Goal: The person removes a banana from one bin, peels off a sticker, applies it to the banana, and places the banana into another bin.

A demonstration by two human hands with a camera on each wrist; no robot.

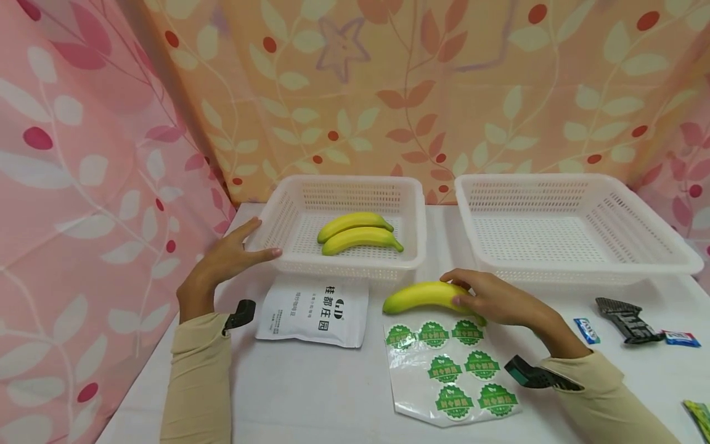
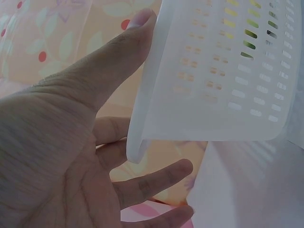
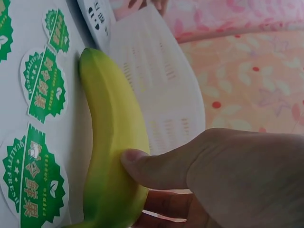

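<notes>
Right now the right hand (image 1: 499, 300) lies over a banana (image 1: 424, 295) on the white surface (image 1: 310, 388), thumb and fingers curled round its right end — the wrist view shows the thumb (image 3: 152, 166) pressed on the yellow skin with fingers under it. That banana rests just in front of the left basket (image 1: 413, 216), at the top edge of a sticker sheet (image 1: 452, 370) with round green labels. The left hand (image 1: 227, 262) is released, its fingers straight, set against the basket's left near corner; the thumb (image 2: 118, 52) lies along the outer wall and the fingers spread below the rim. Inside this basket two bananas (image 1: 357, 233) lie side by side, touching. A white pouch (image 1: 313, 311) with dark print sits flat just before the basket, between the two hands. To the right stands a second basket (image 1: 654, 240), and near its front a black object (image 1: 624, 317) lies between two small blue packets (image 1: 586, 330).
</notes>
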